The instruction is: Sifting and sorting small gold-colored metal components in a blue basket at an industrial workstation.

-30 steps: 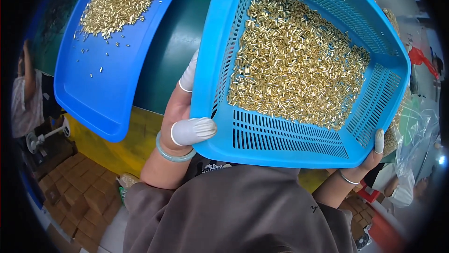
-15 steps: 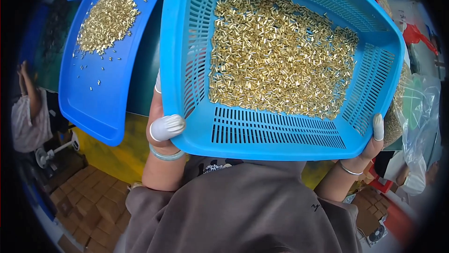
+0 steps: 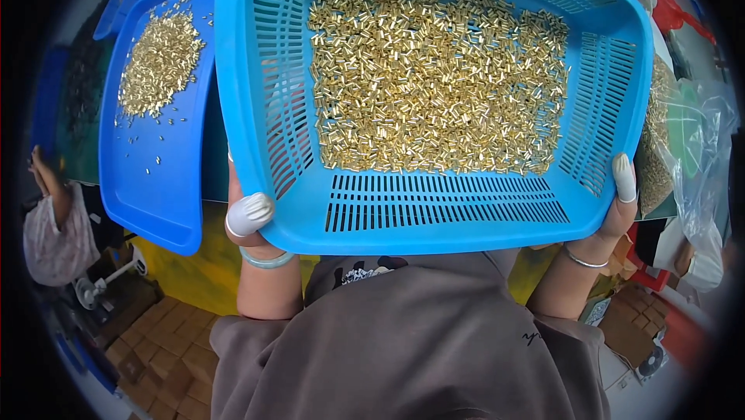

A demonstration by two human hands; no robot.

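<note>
Both my hands hold up a light blue plastic basket (image 3: 403, 243) with slotted walls. Many small gold-coloured metal tubes (image 3: 442, 79) lie spread over its bottom. At the near left corner my left hand (image 3: 250, 218) grips the rim, its thumb in a white finger cover. My right hand (image 3: 622, 195) is closed on the near right corner, with a white cover on its thumb too. Most of the fingers of both hands are hidden by the basket. To the left, a darker blue tray (image 3: 155, 187) carries a heap of like gold pieces (image 3: 161, 59).
Clear plastic bags (image 3: 698, 179) and a bag of small pieces (image 3: 658, 141) lie at the right, near a red bag (image 3: 679, 18). Brown cardboard boxes (image 3: 167, 350) are stacked at lower left beside a fan (image 3: 93, 292). Another person's arm (image 3: 50, 183) shows at far left.
The basket has shifted left and slightly toward me with both hands on it, and it sits more level in view. The gold pieces inside have spread a little differently.
</note>
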